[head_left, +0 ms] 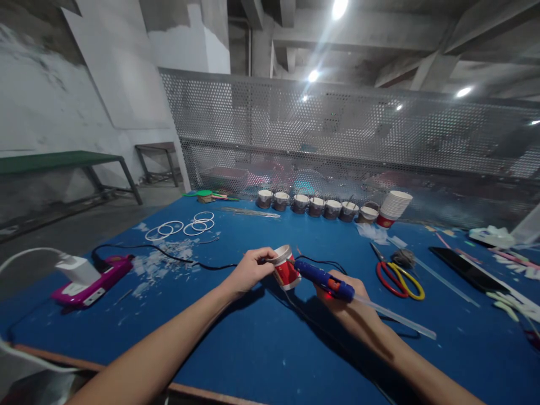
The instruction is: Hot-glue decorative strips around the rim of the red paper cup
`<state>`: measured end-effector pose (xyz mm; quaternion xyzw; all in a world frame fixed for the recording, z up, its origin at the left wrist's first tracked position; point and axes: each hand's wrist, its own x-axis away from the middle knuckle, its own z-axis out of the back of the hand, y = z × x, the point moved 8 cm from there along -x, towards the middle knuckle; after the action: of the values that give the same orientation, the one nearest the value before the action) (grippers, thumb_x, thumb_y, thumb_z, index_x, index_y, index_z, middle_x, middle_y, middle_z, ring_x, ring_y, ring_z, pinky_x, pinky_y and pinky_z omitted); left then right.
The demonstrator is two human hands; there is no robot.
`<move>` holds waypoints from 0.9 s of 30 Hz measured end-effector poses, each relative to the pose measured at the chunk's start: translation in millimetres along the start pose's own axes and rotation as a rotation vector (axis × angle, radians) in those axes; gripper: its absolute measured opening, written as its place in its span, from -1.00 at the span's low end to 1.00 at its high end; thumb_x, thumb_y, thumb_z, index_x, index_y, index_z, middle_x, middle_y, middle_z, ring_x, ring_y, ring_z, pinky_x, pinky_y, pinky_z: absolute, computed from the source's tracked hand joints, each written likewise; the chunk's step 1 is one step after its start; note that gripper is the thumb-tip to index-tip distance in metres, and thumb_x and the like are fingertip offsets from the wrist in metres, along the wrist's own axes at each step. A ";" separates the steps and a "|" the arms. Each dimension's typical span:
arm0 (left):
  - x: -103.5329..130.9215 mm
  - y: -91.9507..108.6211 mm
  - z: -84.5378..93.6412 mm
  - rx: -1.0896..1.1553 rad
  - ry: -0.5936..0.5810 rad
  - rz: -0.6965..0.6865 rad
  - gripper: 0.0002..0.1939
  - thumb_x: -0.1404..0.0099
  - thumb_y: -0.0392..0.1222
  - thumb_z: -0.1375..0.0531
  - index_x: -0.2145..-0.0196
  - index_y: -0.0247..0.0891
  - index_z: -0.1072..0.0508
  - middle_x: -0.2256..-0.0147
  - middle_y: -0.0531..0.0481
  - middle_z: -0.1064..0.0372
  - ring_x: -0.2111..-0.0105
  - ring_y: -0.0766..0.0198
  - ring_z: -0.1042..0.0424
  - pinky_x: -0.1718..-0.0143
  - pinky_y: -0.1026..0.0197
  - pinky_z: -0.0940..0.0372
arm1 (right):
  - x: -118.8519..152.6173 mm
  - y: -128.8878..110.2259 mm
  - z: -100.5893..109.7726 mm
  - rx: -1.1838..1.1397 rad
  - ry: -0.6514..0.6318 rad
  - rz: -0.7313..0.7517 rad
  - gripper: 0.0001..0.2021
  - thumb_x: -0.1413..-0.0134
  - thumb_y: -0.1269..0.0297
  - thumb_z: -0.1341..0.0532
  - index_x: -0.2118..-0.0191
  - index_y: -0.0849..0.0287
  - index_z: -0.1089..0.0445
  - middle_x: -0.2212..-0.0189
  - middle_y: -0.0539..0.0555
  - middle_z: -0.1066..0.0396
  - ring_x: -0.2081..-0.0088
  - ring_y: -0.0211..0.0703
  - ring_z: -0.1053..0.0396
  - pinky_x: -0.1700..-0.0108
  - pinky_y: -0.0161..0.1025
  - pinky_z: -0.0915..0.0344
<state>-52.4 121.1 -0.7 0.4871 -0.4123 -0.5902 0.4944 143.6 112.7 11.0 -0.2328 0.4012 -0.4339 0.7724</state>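
Note:
My left hand [253,271] grips a red and white paper cup [287,271] by its rim, tilted above the blue table. Wrapped round a blue glue gun [314,274] is my right hand [348,301]. The gun's front end is at the cup's side; I cannot tell whether it touches. A clear glue stick [400,318] sticks out of the gun's back, and a small red light glows on its body. A thin dark strand hangs below the cup.
Small cups with dark wrapped sides [316,207] line the back by a perforated metal screen [295,124], beside stacked paper cups [394,207]. Scissors [396,278] and a black phone-like slab [466,267] lie right. White rings [198,226] and a purple power strip [95,284] are left.

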 end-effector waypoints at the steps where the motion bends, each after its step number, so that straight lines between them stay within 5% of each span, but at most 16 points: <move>1: 0.1 0.1 -0.3 -0.003 -0.003 -0.001 -0.89 0.09 -0.28 -0.10 0.58 -0.28 -0.43 0.59 0.09 -0.33 0.51 0.32 -0.22 0.38 0.26 -0.11 | 1.0 -2.1 -1.1 -0.002 -0.010 0.009 -0.77 0.06 0.22 -0.12 0.64 0.10 -0.16 0.71 -0.09 -0.16 0.65 -0.31 -0.10 0.59 -0.35 -0.04; 27: -1.0 -2.7 3.4 0.052 -0.009 -0.011 -0.92 0.13 -0.28 -0.09 0.61 -0.27 -0.38 0.58 0.09 -0.28 0.49 0.30 -0.21 0.38 0.25 -0.12 | -9.3 10.5 6.7 -0.114 -0.027 -0.106 -0.78 0.11 0.16 -0.17 0.61 0.12 -0.19 0.69 -0.09 -0.15 0.62 -0.30 -0.07 0.58 -0.35 -0.10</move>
<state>-56.2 122.6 -2.5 0.4992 -0.4271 -0.5844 0.4764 151.3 126.2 11.3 -0.3032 0.4017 -0.4475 0.7392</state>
